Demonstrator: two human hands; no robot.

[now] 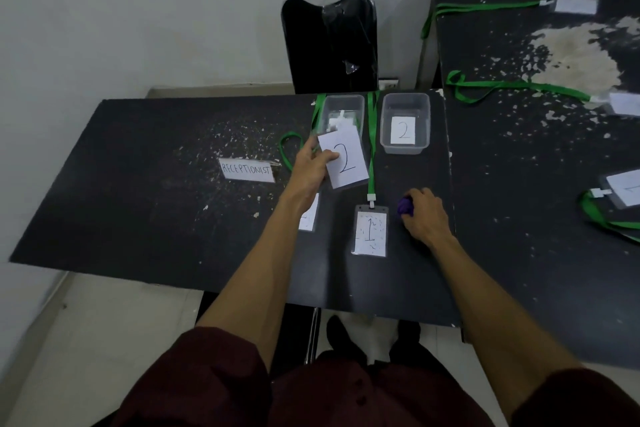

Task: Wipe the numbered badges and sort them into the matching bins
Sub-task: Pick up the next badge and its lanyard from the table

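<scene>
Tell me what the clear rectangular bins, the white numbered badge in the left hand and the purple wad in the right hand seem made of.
Clear bin labelled 2 and its neighbour bin: translucent glossy plastic; the table shows through. White badge marked 2, pinched by the left hand: paper inside a clear sleeve, likely plastic. Purple wad in the right hand: bunched, probably soft cloth; mostly hidden.

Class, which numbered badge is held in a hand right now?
The badge marked 2, pinched in the left hand; the badge marked 1 lies flat on the table.
</scene>
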